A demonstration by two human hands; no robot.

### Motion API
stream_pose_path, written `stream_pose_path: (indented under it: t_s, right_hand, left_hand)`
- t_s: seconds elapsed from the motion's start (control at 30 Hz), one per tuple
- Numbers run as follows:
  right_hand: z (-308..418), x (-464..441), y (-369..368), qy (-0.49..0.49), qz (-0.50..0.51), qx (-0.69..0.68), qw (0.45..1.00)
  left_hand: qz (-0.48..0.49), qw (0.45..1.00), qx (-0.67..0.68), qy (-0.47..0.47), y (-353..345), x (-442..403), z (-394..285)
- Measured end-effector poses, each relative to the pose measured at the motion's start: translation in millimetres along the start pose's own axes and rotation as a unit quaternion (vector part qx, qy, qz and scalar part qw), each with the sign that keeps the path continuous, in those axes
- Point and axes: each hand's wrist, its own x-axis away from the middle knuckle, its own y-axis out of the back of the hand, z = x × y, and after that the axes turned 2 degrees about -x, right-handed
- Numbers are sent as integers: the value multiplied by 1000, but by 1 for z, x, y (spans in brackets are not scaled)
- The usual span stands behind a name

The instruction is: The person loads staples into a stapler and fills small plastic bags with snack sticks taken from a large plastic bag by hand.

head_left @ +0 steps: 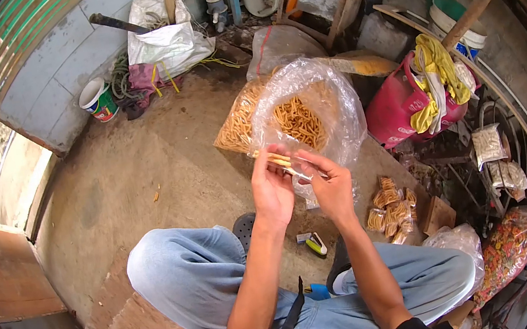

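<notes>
several snack sticks (281,160) are held in the left hand (272,190), thumb and fingers partly curled on them; the right hand (331,185) pinches a small clear plastic bag (299,174) at their ends, its fingertips nearly together. both hands are just before the large open plastic bag (343,101) of sticks, with filled snack packets (394,211) on the floor to the right

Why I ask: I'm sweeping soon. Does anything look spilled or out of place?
Small orange-brown bits lie loose on the brown concrete floor, away from the open clear plastic bag of golden-brown sticks, possibly spilled.
</notes>
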Motion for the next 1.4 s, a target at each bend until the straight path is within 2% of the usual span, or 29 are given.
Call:
stream_pose_path:
  t_s: [0.07, 0.13, 0.2, 0.27, 0.37, 0.5, 0.57, 0.6, 0.67, 0.7, 0.77, 0.8, 0.87, 0.9, 0.97, 1.07, 1.1, 1.17, 1.2, 1.27, 1.4]
  right_hand:
    - [4, -2, 7, -28, -1, 0, 1000]
    - [5, -3, 13, -15, 80, 58, 995]
    - [5, -2, 14, -30, 92, 73, 993]
    - [3, -2, 16, -46, 104, 87, 990]
    - [-2, -8, 23, -7, 92, 35, 995]
    - [-17, -36, 50, 16, 39, 3, 999]
    - [-30, -57, 61, -13, -75, 22, 997]
    - [-47, -68, 73, -14, -74, 22, 997]
    - [-94, -90, 96, -64, -46, 273, 959]
    - [-119, -96, 102, -65, -43, 273, 959]
    - [-160, -104, 108, 75, 22, 475, 877]
    - [-166, -106, 106, 75, 23, 474, 877]
    - [-179, -110, 100, 129, 115, 604, 778]
    - [-186, -114, 98, 130, 116, 602, 779]
    - [-199, -121, 93, 180, 164, 633, 735]
    - [-205, -124, 84, 161, 210, 658, 705]
    - [-205, -123, 82, 161, 211, 657, 706]
    - [-205, -119, 79, 219, 179, 641, 713]
    - [-207, -119, 77, 218, 180, 641, 713]
    - [-211, -119, 73, 166, 174, 705, 667]
    - [-219, -119, 75, 207, 161, 698, 667]
  left_hand:
    - [12, 1000, 11, -14, 4, -2, 0]
    - [5, 1000, 19, -11, -5, 4, -1]
    - [-2, 1000, 25, -8, -7, 5, 0]
    - [-24, 993, 119, -5, 3, -1, 1]
    - [-42, 980, 196, 2, 34, -20, 4]
    - [-95, 967, 235, 7, 30, -19, -6]
    - [-102, 964, 244, 8, 27, -19, -9]
    - [-103, 964, 245, 7, 26, -19, -10]
    - [-105, 961, 256, 8, 25, -20, -11]
    - [-106, 961, 257, 6, 25, -21, -11]
    - [-102, 959, 264, 17, 26, -22, -11]
    - [-103, 959, 264, 15, 26, -22, -12]
    - [-108, 960, 259, 10, 26, -22, -12]
    - [-109, 960, 258, 8, 25, -22, -13]
    - [-117, 959, 258, 3, 26, -23, -15]
    - [-104, 959, 263, 11, 29, -23, -16]
    - [-105, 959, 263, 10, 29, -24, -16]
    - [-114, 960, 256, 7, 29, -25, -16]
    - [-115, 960, 256, 7, 30, -25, -16]
    - [-106, 961, 254, 12, 34, -27, -16]
    - [-118, 962, 246, 10, 29, -24, -18]
